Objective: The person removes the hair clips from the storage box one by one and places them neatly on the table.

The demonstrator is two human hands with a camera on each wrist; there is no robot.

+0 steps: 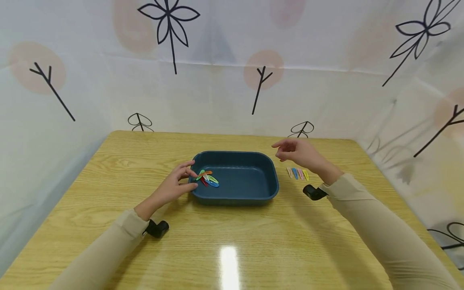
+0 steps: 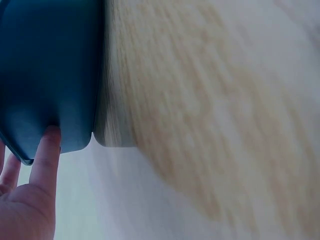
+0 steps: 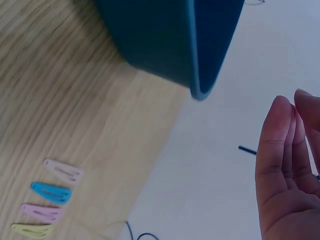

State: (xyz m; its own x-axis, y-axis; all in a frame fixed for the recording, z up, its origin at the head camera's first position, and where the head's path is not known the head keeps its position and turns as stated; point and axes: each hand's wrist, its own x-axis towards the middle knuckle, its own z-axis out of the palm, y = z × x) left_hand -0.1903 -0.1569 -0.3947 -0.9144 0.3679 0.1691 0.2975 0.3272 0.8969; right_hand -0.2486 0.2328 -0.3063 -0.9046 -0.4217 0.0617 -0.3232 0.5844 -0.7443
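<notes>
A dark blue plastic tray (image 1: 232, 201) stands on the table. My left hand (image 1: 177, 182) rests at its left end, fingers spread and touching the rim; in the left wrist view, one finger of the left hand (image 2: 30, 200) lies against the tray's wall. Several coloured snap hair clips (image 1: 210, 180) lie heaped inside, close to those fingertips. Right of the tray, my right hand (image 1: 302, 154) hovers in the air, fingers loosely bent, with nothing visible between thumb and fingers. Below it, several hair clips lie in a row: a pale one (image 3: 63, 171), a blue one (image 3: 51, 193), a pink one (image 3: 42, 213) and a yellow one (image 3: 32, 230).
The wooden table (image 1: 224, 233) extends around the tray on every side. A patterned cloth (image 1: 217, 96) hangs behind its back edge and along the sides. Each wrist carries a small black camera, the left camera (image 1: 157, 228) and the right camera (image 1: 313, 192).
</notes>
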